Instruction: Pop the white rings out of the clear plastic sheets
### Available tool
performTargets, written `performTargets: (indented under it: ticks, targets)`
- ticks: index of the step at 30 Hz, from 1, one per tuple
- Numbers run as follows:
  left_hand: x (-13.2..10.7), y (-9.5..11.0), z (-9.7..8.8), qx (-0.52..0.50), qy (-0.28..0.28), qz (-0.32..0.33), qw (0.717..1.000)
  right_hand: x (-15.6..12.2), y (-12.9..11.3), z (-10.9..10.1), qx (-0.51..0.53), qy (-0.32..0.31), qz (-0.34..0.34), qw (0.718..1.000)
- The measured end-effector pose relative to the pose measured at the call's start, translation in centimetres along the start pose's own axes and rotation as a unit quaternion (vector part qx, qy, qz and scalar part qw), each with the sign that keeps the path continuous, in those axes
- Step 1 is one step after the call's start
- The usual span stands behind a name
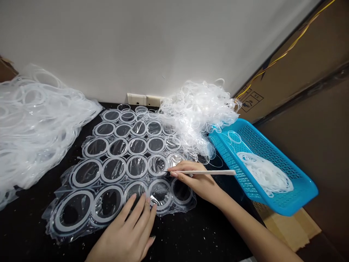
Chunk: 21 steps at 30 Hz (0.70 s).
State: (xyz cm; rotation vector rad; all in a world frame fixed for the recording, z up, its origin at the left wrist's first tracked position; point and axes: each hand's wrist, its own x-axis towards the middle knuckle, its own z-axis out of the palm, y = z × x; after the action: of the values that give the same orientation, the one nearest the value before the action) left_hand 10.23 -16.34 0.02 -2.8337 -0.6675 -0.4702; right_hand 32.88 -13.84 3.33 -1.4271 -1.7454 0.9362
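Observation:
A clear moulded sheet of several translucent rings [120, 160] lies flat on a black table [191, 233]. My left hand [128, 233] rests open with fingers stretched flat on the sheet's near edge. My right hand [196, 180] pinches a thin white stick [207, 172] like a pen. The stick's dark tip touches a ring [157, 164] in the sheet's right part.
A heap of loose clear rings [196, 112] sits behind the sheet at the right. A blue mesh basket [297, 196] at the right holds thin white rings. A stack of ring sheets [35, 123] lies at the left. A white wall stands behind, cardboard boxes [308, 54] at the right.

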Motion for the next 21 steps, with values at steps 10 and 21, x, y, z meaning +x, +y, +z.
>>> performTargets:
  ticks: [10, 21]
  targets:
    - [0.3, -1.2, 0.0, -0.01, -0.021, -0.013, 1.0, -0.6, 0.0, 1.0, -0.021, -0.039, 0.003, 0.999]
    - [0.7, -1.5, 0.5, -0.006, -0.028, -0.018, 0.999, -0.8, -0.2, 1.2, -0.064, -0.074, -0.024, 0.995]
